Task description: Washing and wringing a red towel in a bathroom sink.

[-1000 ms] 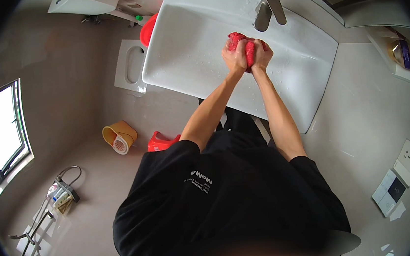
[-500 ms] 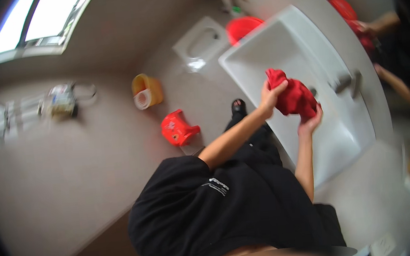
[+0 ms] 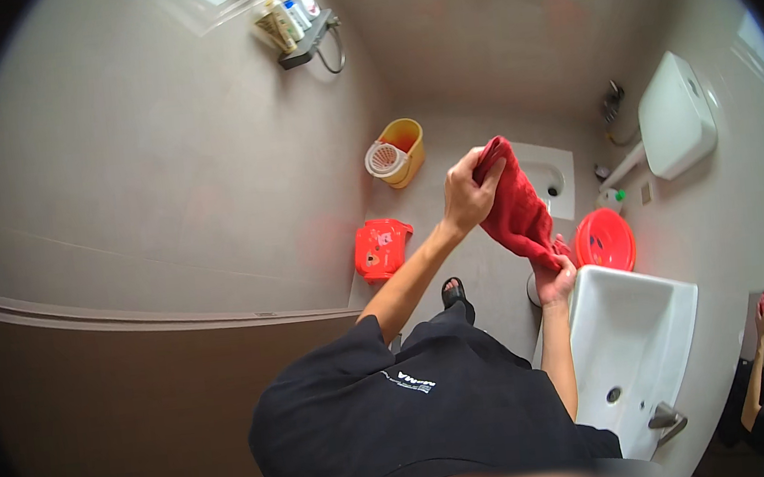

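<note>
A red cloth point(image 3: 519, 211), most likely a towel, stretches in loose folds between my two hands, held up in front of me. My left hand point(image 3: 470, 195) pinches its upper end, with thumb and fingers closed over the fabric. At the lower end my right hand point(image 3: 555, 281) grips the cloth, part of which bunches above the fingers. Beside my right forearm is the white washbasin point(image 3: 629, 325), with a grey tap point(image 3: 667, 421) at its near right side. The cloth hangs to the left of the basin, over the floor.
Beyond my right hand stand a red tub point(image 3: 618, 251) and a white squat toilet point(image 3: 558, 159). A yellow mop bucket point(image 3: 410, 168) and a red stool point(image 3: 381, 250) are on the left floor. A cistern point(image 3: 678, 113) hangs on the right wall, a bottle shelf point(image 3: 308, 43) on the left.
My view has turned. Both hands have carried the red cloth from above the washbasin to beside it, and the bunched cloth is now drawn out longer between them.
</note>
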